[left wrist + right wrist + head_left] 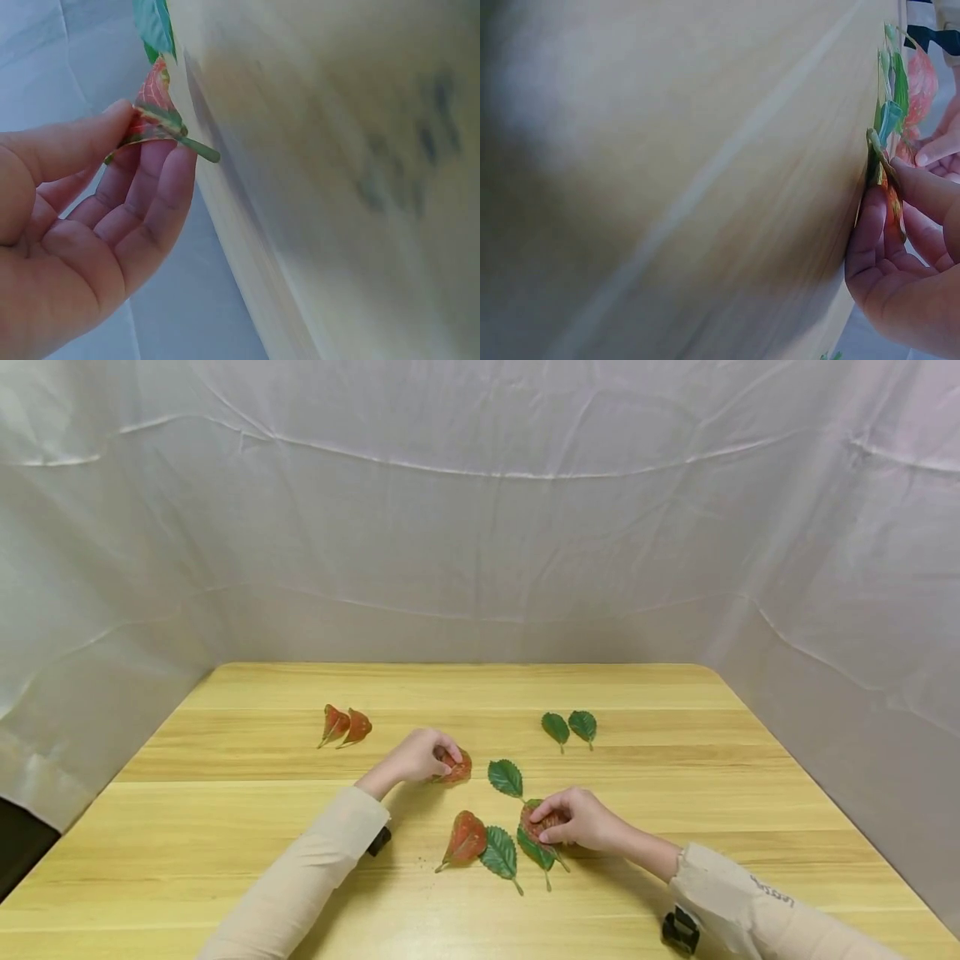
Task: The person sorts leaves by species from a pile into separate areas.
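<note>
My left hand [422, 755] pinches a red leaf [459, 768] close over the middle of the table; its green stem [201, 148] sticks out past the fingers in the left wrist view. To the right, my right hand [585, 820] pinches another red leaf [538, 823] between thumb and fingers. That leaf overlaps a green leaf [534, 850] in the head view. Beside it lie a second green leaf [499, 852] and a red leaf [467, 837], edges meeting. A further green leaf [506, 777] lies between the two hands.
Two red leaves [347, 726] lie side by side at the back left of the wooden table [225, 827]. At the back right is a pair of green leaves [582, 725]. Pale cloth [480, 543] hangs behind the table and along both sides.
</note>
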Motion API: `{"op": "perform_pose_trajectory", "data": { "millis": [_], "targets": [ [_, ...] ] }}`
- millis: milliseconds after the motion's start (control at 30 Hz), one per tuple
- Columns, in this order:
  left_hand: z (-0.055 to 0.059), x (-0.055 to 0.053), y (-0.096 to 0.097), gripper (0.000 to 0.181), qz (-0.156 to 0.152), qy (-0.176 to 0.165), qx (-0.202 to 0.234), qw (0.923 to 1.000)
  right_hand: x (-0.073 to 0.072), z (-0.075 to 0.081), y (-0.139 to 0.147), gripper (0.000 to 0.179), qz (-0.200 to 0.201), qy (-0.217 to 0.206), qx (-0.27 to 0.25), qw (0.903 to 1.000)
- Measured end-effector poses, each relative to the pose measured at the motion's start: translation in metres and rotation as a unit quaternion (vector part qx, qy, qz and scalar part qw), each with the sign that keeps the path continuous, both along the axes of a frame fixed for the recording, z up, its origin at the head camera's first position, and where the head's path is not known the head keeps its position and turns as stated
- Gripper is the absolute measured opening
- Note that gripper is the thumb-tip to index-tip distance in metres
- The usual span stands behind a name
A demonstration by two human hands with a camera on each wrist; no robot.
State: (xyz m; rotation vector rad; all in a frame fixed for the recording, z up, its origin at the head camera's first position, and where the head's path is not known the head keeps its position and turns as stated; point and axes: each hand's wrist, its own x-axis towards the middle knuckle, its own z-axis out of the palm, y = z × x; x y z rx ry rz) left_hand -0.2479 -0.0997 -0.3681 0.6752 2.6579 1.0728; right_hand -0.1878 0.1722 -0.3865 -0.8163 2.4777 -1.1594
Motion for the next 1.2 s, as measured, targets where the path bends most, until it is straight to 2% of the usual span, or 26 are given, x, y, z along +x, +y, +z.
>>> {"op": "perform_pose_trajectory", "data": {
  "millis": [200, 367, 600, 933, 1200],
  "targets": [
    [-0.001, -0.007, -0.014, 0.011, 0.019, 0.011, 0.002, 0.9997, 0.000, 0.000, -0.001, 0.018, -0.001, -0.003, 0.002, 1.0000],
    [-0.003, -0.012, -0.025, 0.012, 0.049, 0.014, 0.007, 0.9987, 0.000, -0.001, -0.001, 0.018, 0.000, 0.002, 0.004, 1.0000],
    [0.002, -0.017, -0.038, 0.014, 0.079, 0.013, 0.008, 0.9968, -0.001, -0.001, -0.001, 0.018, -0.001, 0.000, 0.004, 1.0000],
    [0.001, -0.025, -0.058, 0.015, 0.131, 0.028, 0.012, 0.9909, 0.000, -0.002, -0.001, 0.017, 0.000, 0.001, 0.002, 1.0000],
    [0.004, -0.028, -0.070, 0.021, 0.171, 0.030, 0.005, 0.9848, 0.000, -0.001, -0.001, 0.017, -0.002, -0.002, 0.001, 1.0000]
  ]
}}
